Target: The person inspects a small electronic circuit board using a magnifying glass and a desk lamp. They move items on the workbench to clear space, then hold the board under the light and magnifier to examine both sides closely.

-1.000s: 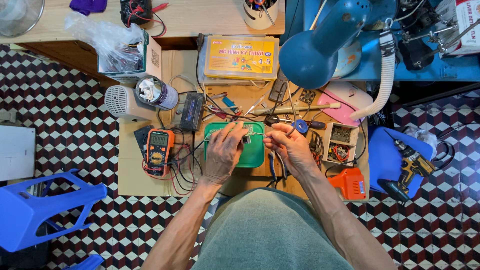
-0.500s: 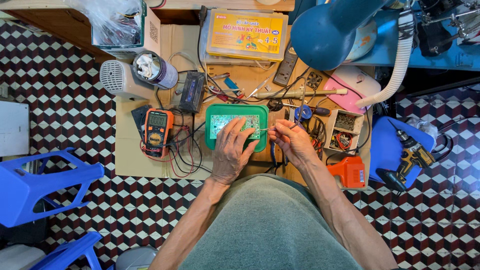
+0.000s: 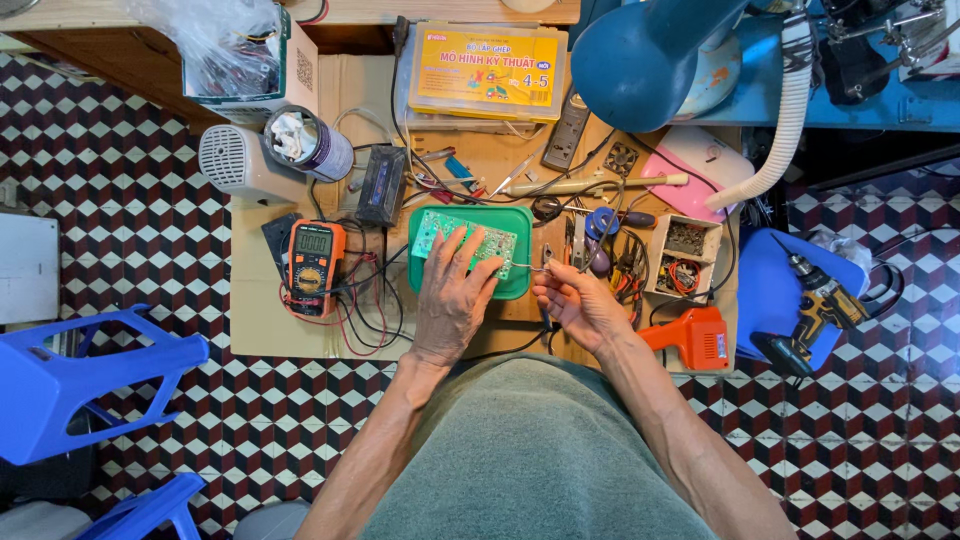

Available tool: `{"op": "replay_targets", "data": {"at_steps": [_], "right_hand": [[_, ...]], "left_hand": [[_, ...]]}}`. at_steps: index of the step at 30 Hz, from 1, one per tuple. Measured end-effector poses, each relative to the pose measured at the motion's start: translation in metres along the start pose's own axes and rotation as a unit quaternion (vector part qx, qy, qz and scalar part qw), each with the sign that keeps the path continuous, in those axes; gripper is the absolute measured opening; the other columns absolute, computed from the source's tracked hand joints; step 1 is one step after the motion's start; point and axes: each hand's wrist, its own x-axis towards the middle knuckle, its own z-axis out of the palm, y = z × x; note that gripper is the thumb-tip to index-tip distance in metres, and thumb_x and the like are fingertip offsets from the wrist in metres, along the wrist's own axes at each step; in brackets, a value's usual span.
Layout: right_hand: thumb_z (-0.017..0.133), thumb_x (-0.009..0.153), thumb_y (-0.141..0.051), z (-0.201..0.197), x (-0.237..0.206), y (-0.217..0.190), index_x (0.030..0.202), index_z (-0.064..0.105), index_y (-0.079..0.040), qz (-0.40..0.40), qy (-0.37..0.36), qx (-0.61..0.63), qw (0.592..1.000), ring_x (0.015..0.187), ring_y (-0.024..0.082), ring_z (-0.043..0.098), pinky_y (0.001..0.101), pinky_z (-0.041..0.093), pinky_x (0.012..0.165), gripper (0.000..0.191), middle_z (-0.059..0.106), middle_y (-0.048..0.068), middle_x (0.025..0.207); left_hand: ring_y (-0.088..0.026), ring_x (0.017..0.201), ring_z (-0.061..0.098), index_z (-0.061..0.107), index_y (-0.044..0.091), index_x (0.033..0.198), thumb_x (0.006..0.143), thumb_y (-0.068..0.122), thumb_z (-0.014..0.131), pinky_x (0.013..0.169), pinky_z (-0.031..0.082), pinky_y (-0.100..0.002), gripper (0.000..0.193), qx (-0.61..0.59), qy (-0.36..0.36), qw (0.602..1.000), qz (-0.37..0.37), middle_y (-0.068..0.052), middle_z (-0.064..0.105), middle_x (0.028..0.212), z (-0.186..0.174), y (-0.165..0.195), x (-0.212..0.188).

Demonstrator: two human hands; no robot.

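Circuit board (image 3: 470, 238) under flat left hand (image 3: 452, 300); right hand (image 3: 578, 303) pinches wire (image 3: 528, 267).

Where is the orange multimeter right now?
In the head view, the orange multimeter lies on the low table, left of the green tray and the left hand.
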Motion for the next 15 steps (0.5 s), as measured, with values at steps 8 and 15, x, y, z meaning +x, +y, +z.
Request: {"op": "replay_targets", "data": {"at_steps": [8,15], "right_hand": [[0.069,0.093,-0.038,-0.010,-0.022,0.024,0.102,0.067,-0.007,0.052,-0.052,0.018,0.997,0.081,0.023,0.073,0.0330,0.058,0.072,0.033,0.073,0.013,0.094],[0.063,0.109,-0.039,-0.015,-0.086,0.028,0.100,0.078,0.007,-0.199,0.102,-0.325,0.919,0.085,0.023,0.067,0.0310,0.053,0.080,0.049,0.074,0.021,0.091]], "left_hand": [[-0.034,0.133,0.053,0.066,0.004,0.126,0.094,0.006,0.073,0.113,0.045,-0.047,0.033,-0.048,0.083,0.991,-0.093,-0.016,0.058,0.139,-0.024,0.039,-0.022],[-0.025,0.084,0.074,0.071,0.003,0.122,0.106,0.025,0.054,0.081,0.059,-0.040,0.032,-0.449,-0.052,0.734,-0.508,-0.018,0.078,0.097,0.003,0.094,-0.063]]}}
